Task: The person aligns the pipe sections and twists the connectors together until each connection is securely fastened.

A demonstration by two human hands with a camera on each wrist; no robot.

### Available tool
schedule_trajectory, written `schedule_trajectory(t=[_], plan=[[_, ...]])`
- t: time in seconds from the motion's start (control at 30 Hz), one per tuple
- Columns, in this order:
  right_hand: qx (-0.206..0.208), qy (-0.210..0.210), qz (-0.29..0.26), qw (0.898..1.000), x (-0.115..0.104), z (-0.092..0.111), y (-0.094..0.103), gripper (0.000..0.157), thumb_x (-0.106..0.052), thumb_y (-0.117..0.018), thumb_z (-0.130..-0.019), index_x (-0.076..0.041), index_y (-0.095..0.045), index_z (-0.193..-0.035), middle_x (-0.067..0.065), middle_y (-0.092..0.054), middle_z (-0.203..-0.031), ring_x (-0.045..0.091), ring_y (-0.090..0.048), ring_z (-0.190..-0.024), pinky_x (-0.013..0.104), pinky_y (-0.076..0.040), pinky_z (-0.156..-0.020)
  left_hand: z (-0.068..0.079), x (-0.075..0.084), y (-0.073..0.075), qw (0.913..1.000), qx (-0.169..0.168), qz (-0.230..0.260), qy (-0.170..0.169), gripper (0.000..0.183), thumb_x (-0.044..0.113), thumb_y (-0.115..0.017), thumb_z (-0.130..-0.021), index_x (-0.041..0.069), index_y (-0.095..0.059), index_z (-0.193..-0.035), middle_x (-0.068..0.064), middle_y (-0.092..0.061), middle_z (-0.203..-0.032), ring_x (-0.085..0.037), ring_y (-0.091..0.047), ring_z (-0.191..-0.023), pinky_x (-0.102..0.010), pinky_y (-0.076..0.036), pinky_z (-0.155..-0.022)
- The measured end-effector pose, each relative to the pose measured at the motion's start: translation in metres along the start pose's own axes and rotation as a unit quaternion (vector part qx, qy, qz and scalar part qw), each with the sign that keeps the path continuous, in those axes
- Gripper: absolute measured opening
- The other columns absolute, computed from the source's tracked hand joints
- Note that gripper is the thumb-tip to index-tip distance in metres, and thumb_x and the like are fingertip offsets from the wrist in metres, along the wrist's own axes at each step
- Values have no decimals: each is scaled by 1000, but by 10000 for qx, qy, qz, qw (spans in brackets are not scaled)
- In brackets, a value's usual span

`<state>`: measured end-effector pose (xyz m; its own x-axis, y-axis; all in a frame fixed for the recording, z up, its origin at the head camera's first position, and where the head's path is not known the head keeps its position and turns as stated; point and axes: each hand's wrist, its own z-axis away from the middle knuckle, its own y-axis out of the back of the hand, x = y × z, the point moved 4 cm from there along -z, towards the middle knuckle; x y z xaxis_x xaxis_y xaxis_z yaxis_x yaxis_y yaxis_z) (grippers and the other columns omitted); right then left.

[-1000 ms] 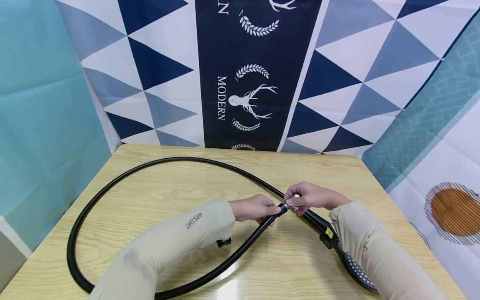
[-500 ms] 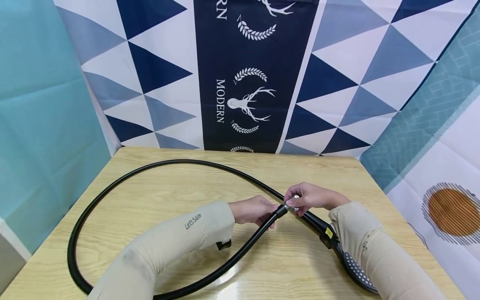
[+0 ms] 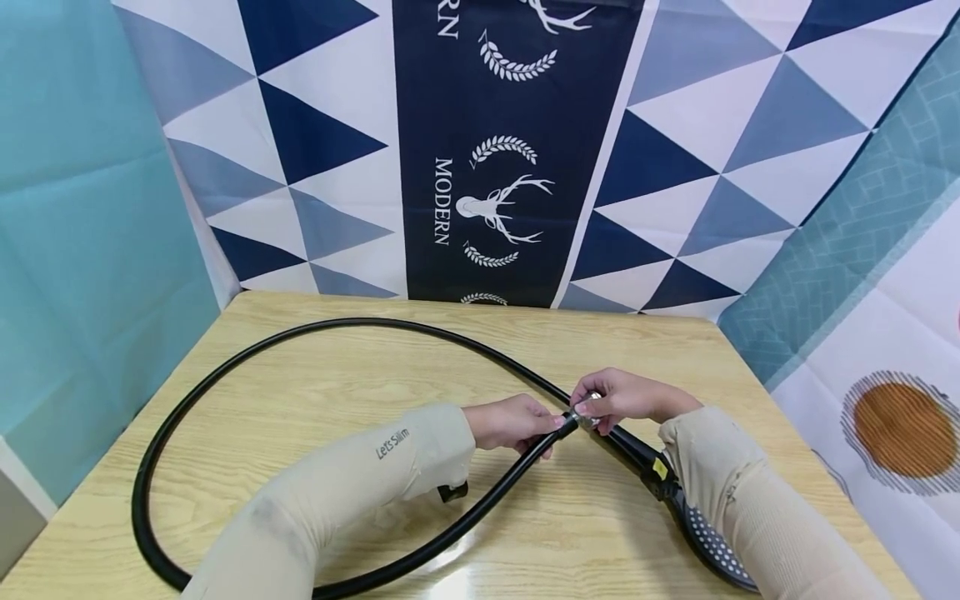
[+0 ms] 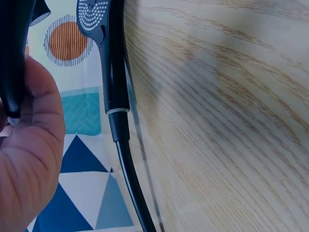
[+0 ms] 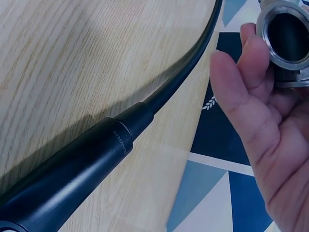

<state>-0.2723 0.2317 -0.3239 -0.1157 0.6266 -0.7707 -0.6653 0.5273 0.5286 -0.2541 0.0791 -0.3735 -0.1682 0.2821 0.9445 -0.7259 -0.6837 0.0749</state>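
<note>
My left hand (image 3: 510, 421) pinches the black end collar (image 3: 567, 423) of a shower hose (image 3: 495, 492). Against that end, the right hand (image 3: 626, 393) holds a shiny metal fitting (image 3: 591, 412) between thumb and fingers. From the right wrist, this metal fitting (image 5: 289, 64) shows a round, dark opening. Whether the collar is threaded onto it is hidden by the fingers. A black shower head (image 3: 712, 542) lies under the right forearm, its handle (image 4: 115, 72) joined to the hose's other end.
The hose makes a wide loop over the wooden table (image 3: 337, 392). A small black block (image 3: 452, 492) shows beneath the left sleeve. Patterned cloth (image 3: 322, 150) hangs behind the table, with more cloth at both sides.
The left thumb and fingers shift around the hose collar: the thumb slips behind it half a second ago and is back on top now. The right hand keeps its grip on the metal fitting.
</note>
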Motion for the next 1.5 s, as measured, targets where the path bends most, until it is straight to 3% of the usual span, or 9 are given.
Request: schedule_trajectory(t=[0.23,0.37,0.53,0.6,0.7,0.93,1.07,1.5], plan=[[96,45,-38,9999,1,3,3,17,-5,-55,-96,11,-56,-101,1,-52,-73,13,-56,-64,30,-54,-63,-3,1,-1,9998,168,106,4,28,19,-50,-101,6,-53,-76,-5,-56,-65,-9,-49,-55,-22,-42,-53],[36,49,-124,9999,3,3,1,18,-6,-56,-95,11,-56,-100,1,-53,-74,13,-56,-63,29,-53,-63,-3,1,0,9991,-336,269,34,31,18,-42,-104,6,-52,-77,-5,-57,-65,-10,-52,-57,-22,-43,-54],[-42,9,-168,9998,7,2,-5,19,-8,-57,-95,10,-57,-101,2,-54,-73,14,-56,-63,29,-53,-62,-2,-2,3,9949,-950,240,219,33,11,-36,-105,-17,-53,-103,-4,-59,-67,-11,-56,-62,-23,-45,-56],[-73,-1,-153,9999,8,1,-7,18,-8,-57,-95,9,-57,-100,1,-54,-72,13,-56,-62,29,-52,-62,-1,-3,4,9940,-1045,150,299,31,9,-36,-104,-18,-53,-104,-4,-59,-67,-11,-56,-62,-23,-46,-57],[-102,-8,-137,9999,8,1,-10,17,-8,-57,-95,8,-57,-99,1,-54,-71,13,-56,-62,29,-52,-61,0,-5,5,9931,-1109,59,369,29,9,-37,-104,-9,-55,-91,-4,-60,-67,-11,-56,-62,-23,-46,-56],[-78,-34,-83,9999,5,2,-8,17,-8,-57,-95,8,-57,-99,1,-54,-71,14,-56,-62,30,-52,-62,0,-1,6,9920,-1225,-49,299,24,8,-40,-103,-6,-55,-92,-4,-60,-70,-12,-58,-63,-23,-47,-56],[-78,-89,-72,9999,5,1,-8,16,-8,-56,-95,8,-57,-99,1,-54,-72,13,-55,-62,31,-52,-63,1,0,6,9926,-1163,-130,334,23,9,-43,-103,3,-54,-83,-4,-61,-70,-12,-58,-62,-23,-47,-56],[-106,-43,-187,9998,2,2,-9,16,-7,-57,-94,9,-57,-98,2,-54,-71,12,-55,-61,27,-51,-61,2,2,5,9928,-1114,-306,308,31,14,-48,-102,7,-55,-72,-5,-62,-67,-10,-56,-57,-23,-46,-54]])
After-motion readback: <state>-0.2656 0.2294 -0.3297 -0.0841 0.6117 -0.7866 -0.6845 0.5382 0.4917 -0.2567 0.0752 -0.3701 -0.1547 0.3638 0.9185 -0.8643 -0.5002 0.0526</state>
